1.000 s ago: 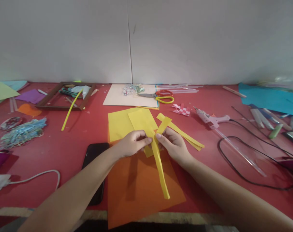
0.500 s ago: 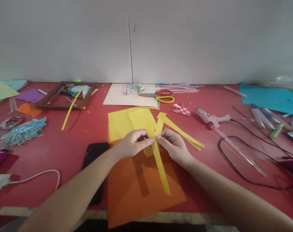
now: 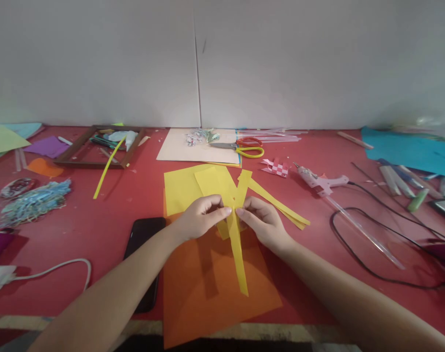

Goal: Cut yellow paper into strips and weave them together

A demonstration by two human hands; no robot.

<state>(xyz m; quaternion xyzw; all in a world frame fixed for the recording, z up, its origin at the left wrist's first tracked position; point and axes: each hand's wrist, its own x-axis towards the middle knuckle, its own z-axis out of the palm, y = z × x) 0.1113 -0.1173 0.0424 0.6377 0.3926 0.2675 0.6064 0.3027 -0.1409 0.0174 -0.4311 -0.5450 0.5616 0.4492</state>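
Yellow paper strips (image 3: 237, 259) meet between my two hands above the orange paper sheet (image 3: 230, 308); one long end hangs down toward me. My left hand (image 3: 206, 215) pinches the strips from the left between thumb and fingers. From the right, my right hand (image 3: 262, 220) pinches them close to the same spot, its thumb near the left one. How the strips cross or fold there is partly hidden by the fingers. Behind the hands lie yellow paper (image 3: 178, 188) and, to the right, loose yellow strips (image 3: 281, 205).
A black phone (image 3: 144, 254) lies by my left forearm. Scissors (image 3: 240, 146) rest on pale paper at the back, near a pink checkered woven piece (image 3: 276, 167). To the right are a glue gun (image 3: 320, 181) and its looping cord. A brown frame (image 3: 86, 164) stands back left.
The hanging end of the yellow strip has swung a little to the left. Both hands keep their pinch in nearly the same place.
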